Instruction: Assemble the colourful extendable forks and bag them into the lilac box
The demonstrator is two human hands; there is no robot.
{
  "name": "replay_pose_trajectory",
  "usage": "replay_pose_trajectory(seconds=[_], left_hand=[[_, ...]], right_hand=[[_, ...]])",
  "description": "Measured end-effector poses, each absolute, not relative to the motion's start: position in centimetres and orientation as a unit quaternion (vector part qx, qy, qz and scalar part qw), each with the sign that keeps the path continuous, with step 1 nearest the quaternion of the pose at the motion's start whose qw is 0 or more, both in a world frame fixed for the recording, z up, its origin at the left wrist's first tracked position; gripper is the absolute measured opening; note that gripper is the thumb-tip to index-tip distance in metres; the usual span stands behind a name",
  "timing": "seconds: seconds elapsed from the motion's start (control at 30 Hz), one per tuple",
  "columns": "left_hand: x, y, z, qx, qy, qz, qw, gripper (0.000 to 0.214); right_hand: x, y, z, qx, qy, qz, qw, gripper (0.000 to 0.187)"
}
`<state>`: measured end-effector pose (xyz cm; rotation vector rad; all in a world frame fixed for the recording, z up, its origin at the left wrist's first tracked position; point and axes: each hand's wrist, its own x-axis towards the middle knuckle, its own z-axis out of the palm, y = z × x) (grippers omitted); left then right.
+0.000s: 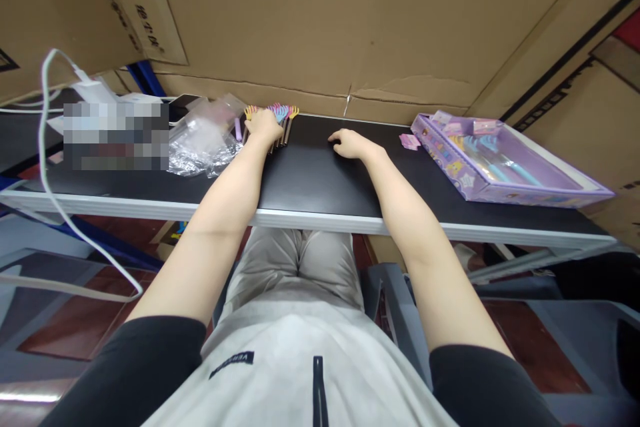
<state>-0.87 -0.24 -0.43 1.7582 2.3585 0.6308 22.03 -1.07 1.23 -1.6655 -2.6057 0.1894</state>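
My left hand [263,125] lies on a row of pens with colourful heart-shaped tops [281,115] at the far edge of the black table [310,180]. Its fingers curl over the pens and press on them. My right hand [350,144] rests palm down on the bare table to the right of the pens, fingers loosely bent, nothing in it. A purple toy box [500,160] with blue and yellow items inside sits at the right end of the table, beyond my right hand.
Crumpled clear plastic bags [200,140] lie left of the pens. A small pink card [410,141] lies beside the purple box. A white charger and cable [47,147] hang at the left. Cardboard boxes [320,20] wall off the back.
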Motion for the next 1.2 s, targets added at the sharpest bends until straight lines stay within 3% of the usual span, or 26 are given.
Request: replay_pose_trajectory(seconds=[0.93,1.2], left_hand=[[-2.1,1.4,-1.4,0.566,0.788,0.230,0.069,0.048],[-3.1,1.0,-1.7,0.531,0.816,0.224,0.051,0.061]], right_hand=[[22.0,-1.1,1.2,-0.538,-0.841,0.058,0.020,0.055],[21.8,-1.8,1.6,-0.539,-0.840,0.058,0.010,0.055]])
